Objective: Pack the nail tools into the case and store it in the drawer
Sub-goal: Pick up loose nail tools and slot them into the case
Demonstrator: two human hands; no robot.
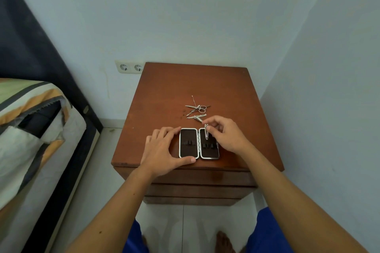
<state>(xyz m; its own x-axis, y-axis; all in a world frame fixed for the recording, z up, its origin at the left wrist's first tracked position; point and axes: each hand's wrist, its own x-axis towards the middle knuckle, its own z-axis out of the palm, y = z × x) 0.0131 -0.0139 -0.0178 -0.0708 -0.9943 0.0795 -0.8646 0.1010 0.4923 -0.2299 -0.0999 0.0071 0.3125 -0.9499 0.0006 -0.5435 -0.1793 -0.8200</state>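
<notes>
An open hinged case with a dark lining and silver rim lies flat near the front edge of the wooden nightstand. My left hand holds the case's left half, thumb at its front edge and fingers at its far corner. My right hand pinches a slim silver nail tool and holds it over the right half, tip pointing toward me. Several loose metal tools, including small scissors and a nail clipper, lie in a pile just behind the case.
Drawer fronts sit closed below the nightstand top. A bed with a striped cover stands to the left, and a double wall socket is behind. Walls close in at the back and right. My bare feet stand on white tiles.
</notes>
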